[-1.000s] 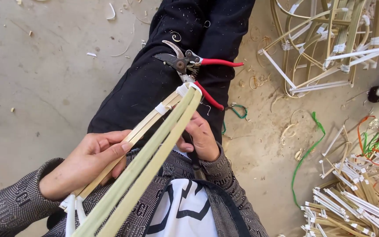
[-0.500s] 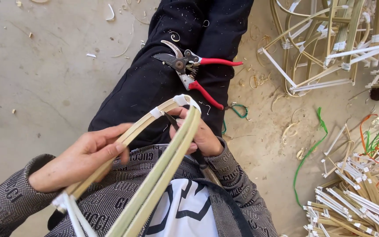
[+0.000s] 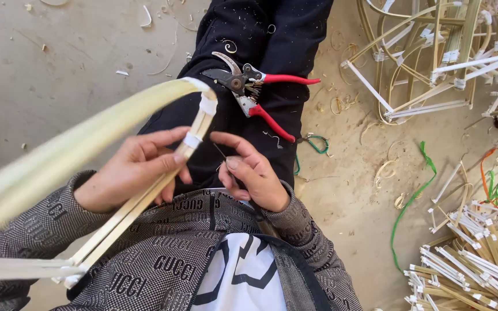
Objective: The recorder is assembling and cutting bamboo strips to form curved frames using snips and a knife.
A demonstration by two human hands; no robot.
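Bamboo frame [image 3: 145,190]: bent strips, two white tape bindings near the bend; more at the near end. Held over the lap. Left hand [image 3: 131,173]: fingers closed on the strips beside one binding. Right hand [image 3: 255,173]: pinched on a thin dark pin [image 3: 221,153], just beside the frame. Shears [image 3: 249,86]: red-handled, lying on the thigh, untouched. Finished frames [image 3: 433,63] piled on the floor.
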